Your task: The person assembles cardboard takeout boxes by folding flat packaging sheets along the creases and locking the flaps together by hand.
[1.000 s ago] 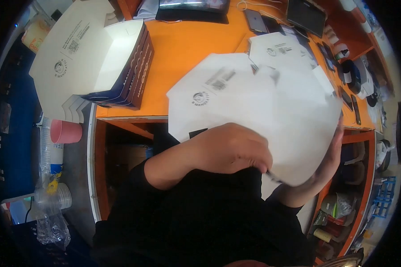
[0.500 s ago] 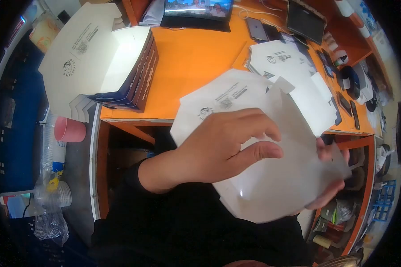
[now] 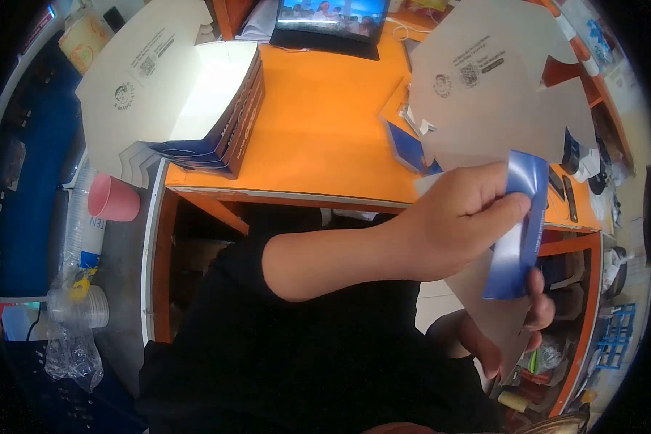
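Note:
A large pale cardboard sheet [image 3: 499, 87] with a printed logo is raised over the right side of the orange table, its blue side panel [image 3: 517, 224] folded toward me. My left hand [image 3: 463, 217] grips this panel with thumb on top. Lower down, my right hand [image 3: 506, 329] holds the bottom edge of the same sheet, fingers around it, palm partly hidden. Under the raised sheet, blue-edged cardboard pieces [image 3: 406, 147] lie on the table. Nested open boxes [image 3: 220, 87] with dark printed sides stand at the table's left.
The orange table [image 3: 325, 101] spans the front. A tablet [image 3: 329, 22] stands at the back. At left are a pink cup [image 3: 114, 198] and clear plastic packaging [image 3: 76, 343]. Dark devices [image 3: 570, 195] lie at the right edge, above orange shelves [image 3: 582, 311].
The cardboard sheet has been turned and lifted up to the right, bringing its blue panel into view. My left hand has moved right and closed on it; my right hand has lowered.

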The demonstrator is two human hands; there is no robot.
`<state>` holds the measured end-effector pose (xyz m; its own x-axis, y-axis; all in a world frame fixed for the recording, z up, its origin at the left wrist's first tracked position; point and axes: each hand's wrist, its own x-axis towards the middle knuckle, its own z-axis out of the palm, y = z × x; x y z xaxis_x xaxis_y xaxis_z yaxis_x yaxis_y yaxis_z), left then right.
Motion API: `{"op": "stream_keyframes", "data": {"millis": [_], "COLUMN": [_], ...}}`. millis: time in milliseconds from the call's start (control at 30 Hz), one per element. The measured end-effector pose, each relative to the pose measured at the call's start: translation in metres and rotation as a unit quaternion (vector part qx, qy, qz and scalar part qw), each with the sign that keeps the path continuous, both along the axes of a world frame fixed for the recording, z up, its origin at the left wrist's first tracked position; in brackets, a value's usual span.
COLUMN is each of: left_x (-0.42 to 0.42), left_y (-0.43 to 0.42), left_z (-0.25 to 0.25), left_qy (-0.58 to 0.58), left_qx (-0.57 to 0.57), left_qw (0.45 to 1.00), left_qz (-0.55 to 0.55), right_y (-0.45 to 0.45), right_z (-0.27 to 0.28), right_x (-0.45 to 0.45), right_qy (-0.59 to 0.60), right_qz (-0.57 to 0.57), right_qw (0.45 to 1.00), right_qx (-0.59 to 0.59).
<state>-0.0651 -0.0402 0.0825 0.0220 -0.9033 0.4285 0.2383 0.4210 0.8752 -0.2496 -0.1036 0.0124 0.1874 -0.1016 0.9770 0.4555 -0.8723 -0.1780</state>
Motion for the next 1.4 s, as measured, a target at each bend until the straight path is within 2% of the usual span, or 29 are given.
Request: {"op": "stream_keyframes", "data": {"millis": [33, 133, 167, 200, 267, 333, 500, 567, 667, 700, 733, 900, 967, 1000, 1067, 1200, 1300, 1333, 1400], "left_x": [-0.006, -0.018, -0.022, -0.024, -0.027, -0.033, -0.048, -0.048, -0.016, -0.011, -0.008, 0.003, 0.004, 0.005, 0.006, 0.005, 0.001, 0.001, 0.001], "left_y": [-0.003, -0.008, -0.011, -0.012, -0.015, -0.014, -0.020, -0.028, -0.019, -0.018, -0.017, -0.011, -0.012, -0.012, -0.011, -0.015, -0.013, -0.013, -0.014], "left_z": [0.000, 0.004, 0.003, 0.003, 0.004, 0.005, -0.011, -0.017, -0.029, -0.041, -0.049, -0.067, -0.071, -0.071, -0.064, -0.062, -0.061, -0.063, -0.067], "left_qy": [0.017, 0.012, 0.000, -0.050, -0.150, -0.170, -0.194, -0.227, -0.364, -0.394, -0.401, -0.453, -0.463, -0.468, -0.500, -0.518, -0.565, -0.546, -0.506], "left_qx": [-0.004, -0.052, -0.018, -0.056, -0.132, -0.148, -0.266, -0.330, -0.173, -0.181, -0.161, -0.042, -0.027, -0.021, -0.026, -0.050, -0.072, -0.081, -0.098], "left_qw": [1.000, 0.997, 0.999, 0.995, 0.972, 0.966, 0.922, 0.865, 0.899, 0.877, 0.880, 0.874, 0.866, 0.862, 0.849, 0.840, 0.801, 0.808, 0.820], "left_qz": [0.014, 0.050, 0.043, 0.070, 0.124, 0.129, 0.206, 0.301, 0.169, 0.207, 0.198, 0.170, 0.185, 0.193, 0.169, 0.157, 0.184, 0.205, 0.250], "right_y": [0.002, 0.001, 0.003, 0.005, 0.001, 0.001, -0.010, -0.004, -0.022, -0.038, -0.048, -0.065, -0.066, -0.065, -0.060, -0.042, -0.039, -0.039, -0.037], "right_z": [-0.006, 0.021, 0.022, 0.024, 0.025, 0.024, -0.003, 0.002, -0.002, -0.006, -0.010, -0.018, -0.019, -0.017, -0.005, 0.014, 0.016, 0.013, -0.009], "right_x": [-0.007, 0.005, 0.001, 0.000, 0.009, 0.012, 0.007, 0.011, 0.019, 0.009, 0.002, -0.008, -0.015, -0.015, -0.016, -0.014, -0.007, -0.006, 0.002], "right_qy": [0.002, 0.036, 0.079, 0.120, 0.082, 0.072, 0.068, 0.060, -0.102, -0.086, -0.071, -0.017, 0.000, 0.046, 0.135, 0.258, 0.283, 0.288, 0.168], "right_qz": [-0.090, -0.268, -0.341, -0.411, -0.434, -0.462, -0.396, -0.408, -0.178, -0.157, -0.136, -0.196, -0.193, -0.233, -0.307, -0.301, -0.322, -0.321, -0.304], "right_qw": [0.995, 0.961, 0.935, 0.903, 0.897, 0.882, 0.898, 0.890, 0.924, 0.921, 0.917, 0.915, 0.936, 0.946, 0.940, 0.917, 0.902, 0.899, 0.935], "right_qx": [0.048, -0.065, -0.054, -0.043, 0.003, 0.065, 0.179, 0.195, 0.322, 0.345, 0.367, 0.353, 0.293, 0.219, 0.062, 0.029, -0.048, -0.071, 0.069]}}
